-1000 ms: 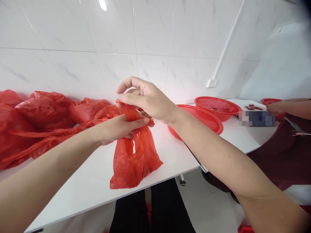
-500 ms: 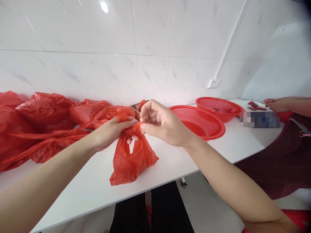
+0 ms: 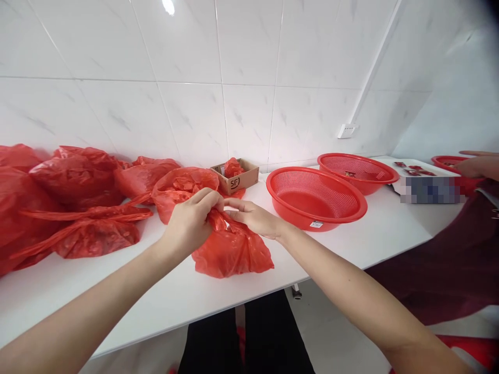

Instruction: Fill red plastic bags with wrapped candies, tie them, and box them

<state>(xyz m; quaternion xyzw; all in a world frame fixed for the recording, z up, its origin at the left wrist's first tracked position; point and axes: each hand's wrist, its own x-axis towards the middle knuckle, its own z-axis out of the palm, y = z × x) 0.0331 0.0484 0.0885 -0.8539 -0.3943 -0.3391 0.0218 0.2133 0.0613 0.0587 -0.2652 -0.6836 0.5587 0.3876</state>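
Both hands on one small red plastic bag (image 3: 234,254), near the front edge of the white desk (image 3: 156,296). Left hand (image 3: 195,218): fingers curled over, grip closed on the gathered top of the bag. Right hand (image 3: 255,218): fingers reach in from the other side, grip pinching at the same gathered plastic, fingertips right by the left hand. Exact finger contact partly hidden. Bag body hangs below the hands, bulging and creased; can't tell if its bottom touches the desk.

Just behind the hands, an open bag (image 3: 187,179) with crumpled red plastic in it. Beside that, an open cardboard box (image 3: 244,182) marked SF, with a bit of red plastic (image 3: 233,167) inside. To the left, a tied bag (image 3: 97,239) with long twisted handles lies flat; large filled red bags (image 3: 78,176) behind it along the tiled wall (image 3: 187,114).

Right of the hands, a red perforated basket (image 3: 319,200), small white label on its front; another basket (image 3: 358,169) behind it with a few small items in the bottom. Farther right, a white tray (image 3: 432,179) holding small red pieces, and a co-worker's hand (image 3: 477,165) over a third basket (image 3: 448,162).
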